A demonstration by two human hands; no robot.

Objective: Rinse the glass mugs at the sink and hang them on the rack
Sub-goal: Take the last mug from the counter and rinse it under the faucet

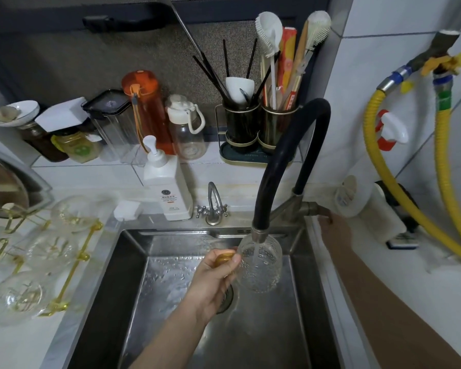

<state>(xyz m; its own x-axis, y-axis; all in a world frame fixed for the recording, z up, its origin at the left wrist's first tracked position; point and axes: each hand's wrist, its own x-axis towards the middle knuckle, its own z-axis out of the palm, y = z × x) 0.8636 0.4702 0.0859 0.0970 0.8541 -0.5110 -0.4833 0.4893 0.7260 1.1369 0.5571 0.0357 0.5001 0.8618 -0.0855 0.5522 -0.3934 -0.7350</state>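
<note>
From the head camera, the left hand [215, 272] curls its fingers round the amber handle of a clear, dimpled glass mug [260, 265], held upright over the stainless steel sink [133, 262], just above the round drain. The mug's mouth sits directly under the metal nozzle of the black, arching rubbery faucet hose [288, 155], and a thin stream of water runs into it. The right hand [332, 230] reaches to the metal faucet lever [313, 207] at the sink's right rim, fingers wrapped on its end, though the grip is partly hidden behind the hand itself. On the white counter to the left stands a thin gold wire rack [72, 265] with several rounded clear glass mugs [16, 296] on it, their textured walls catching gold reflections. Behind the sink stand a white square pump bottle [167, 187] and a small chrome tap [213, 206]. On the tiled ledge sit an orange translucent bottle [147, 107], a clear bottle with a white lid [188, 129], and a dark twin utensil holder [258, 129] filled with black chopsticks, white silicone brushes and wooden sticks. A ribbed yellow hose [378, 145] loops down the white tiled wall at right.
</note>
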